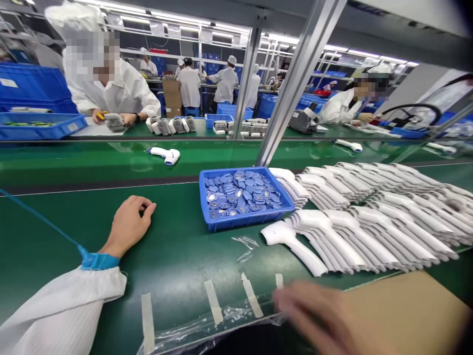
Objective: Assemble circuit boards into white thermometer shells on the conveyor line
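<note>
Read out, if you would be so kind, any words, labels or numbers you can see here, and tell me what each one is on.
Nothing can be read clearly.
White label on the blue crate: too blurred.
Small label on the shallow blue tray: too blurred.
Silver marks on the blue parts in the nearby tray: too small.

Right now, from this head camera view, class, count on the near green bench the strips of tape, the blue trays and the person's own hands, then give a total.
Strips of pale tape: 4
Blue plastic tray: 1
Hands, the left hand and the blurred right hand: 2
Total: 7
</note>
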Action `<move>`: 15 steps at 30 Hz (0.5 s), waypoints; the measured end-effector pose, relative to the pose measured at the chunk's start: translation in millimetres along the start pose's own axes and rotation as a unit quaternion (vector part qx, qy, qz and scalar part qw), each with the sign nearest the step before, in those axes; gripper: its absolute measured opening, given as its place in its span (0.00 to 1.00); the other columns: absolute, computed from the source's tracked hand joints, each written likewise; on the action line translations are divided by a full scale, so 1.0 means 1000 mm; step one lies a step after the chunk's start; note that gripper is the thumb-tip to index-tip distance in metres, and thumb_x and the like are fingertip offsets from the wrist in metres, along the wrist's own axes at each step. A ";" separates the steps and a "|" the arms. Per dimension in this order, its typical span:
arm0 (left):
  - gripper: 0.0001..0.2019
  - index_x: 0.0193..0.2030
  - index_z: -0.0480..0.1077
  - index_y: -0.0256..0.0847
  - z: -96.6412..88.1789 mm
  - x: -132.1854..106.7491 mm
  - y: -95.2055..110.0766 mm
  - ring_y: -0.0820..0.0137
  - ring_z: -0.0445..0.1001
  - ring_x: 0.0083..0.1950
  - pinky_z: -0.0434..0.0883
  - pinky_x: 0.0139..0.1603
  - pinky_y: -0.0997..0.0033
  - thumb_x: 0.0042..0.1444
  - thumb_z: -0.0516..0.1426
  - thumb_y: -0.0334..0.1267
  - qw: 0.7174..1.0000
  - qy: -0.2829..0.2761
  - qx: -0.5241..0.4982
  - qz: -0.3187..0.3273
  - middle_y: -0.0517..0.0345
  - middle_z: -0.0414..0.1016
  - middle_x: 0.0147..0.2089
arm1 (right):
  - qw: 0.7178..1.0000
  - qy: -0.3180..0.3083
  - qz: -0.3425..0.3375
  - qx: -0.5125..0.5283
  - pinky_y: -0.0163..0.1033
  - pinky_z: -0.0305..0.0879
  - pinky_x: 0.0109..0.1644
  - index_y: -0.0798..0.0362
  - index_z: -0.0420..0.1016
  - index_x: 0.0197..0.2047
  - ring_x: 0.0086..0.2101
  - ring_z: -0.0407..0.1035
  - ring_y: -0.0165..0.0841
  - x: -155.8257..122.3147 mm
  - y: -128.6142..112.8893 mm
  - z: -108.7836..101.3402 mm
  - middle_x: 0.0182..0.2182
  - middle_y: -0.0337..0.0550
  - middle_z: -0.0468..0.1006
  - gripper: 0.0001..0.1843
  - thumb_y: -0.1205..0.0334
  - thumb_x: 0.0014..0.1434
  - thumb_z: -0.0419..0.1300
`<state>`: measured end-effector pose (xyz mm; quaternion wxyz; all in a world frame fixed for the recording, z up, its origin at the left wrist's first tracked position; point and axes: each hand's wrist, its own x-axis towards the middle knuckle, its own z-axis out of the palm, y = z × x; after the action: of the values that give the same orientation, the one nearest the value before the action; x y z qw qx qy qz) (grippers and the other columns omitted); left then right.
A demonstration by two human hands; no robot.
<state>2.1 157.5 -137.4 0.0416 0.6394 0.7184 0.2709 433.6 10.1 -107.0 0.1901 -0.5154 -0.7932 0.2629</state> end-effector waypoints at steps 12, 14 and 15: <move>0.17 0.40 0.70 0.39 -0.008 -0.003 0.010 0.59 0.73 0.44 0.68 0.46 0.62 0.62 0.49 0.51 0.999 -0.041 0.028 -0.011 0.48 0.73 0.45 | 0.896 0.244 -0.054 -0.366 0.47 0.66 0.38 0.56 0.70 0.46 0.34 0.68 0.42 0.017 0.049 0.009 0.35 0.51 0.74 0.19 0.48 0.73 0.48; 0.18 0.42 0.70 0.39 -0.009 -0.002 0.008 0.60 0.72 0.44 0.68 0.45 0.63 0.63 0.49 0.52 0.997 -0.053 0.046 -0.015 0.48 0.73 0.46 | 0.902 0.250 -0.047 -0.348 0.46 0.67 0.40 0.55 0.69 0.49 0.36 0.69 0.41 0.008 0.039 -0.004 0.37 0.51 0.75 0.18 0.49 0.73 0.50; 0.19 0.43 0.70 0.39 -0.008 -0.001 0.006 0.60 0.72 0.44 0.68 0.44 0.64 0.63 0.49 0.52 0.997 -0.058 0.054 -0.018 0.49 0.73 0.46 | 0.904 0.257 -0.037 -0.340 0.46 0.68 0.42 0.54 0.69 0.50 0.37 0.70 0.41 0.005 0.037 -0.013 0.39 0.51 0.75 0.18 0.48 0.73 0.50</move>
<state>4.0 154.4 -128.3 0.0533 0.6420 0.7399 0.1936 465.5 29.7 -119.5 0.2104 -0.5683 -0.7768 -0.1712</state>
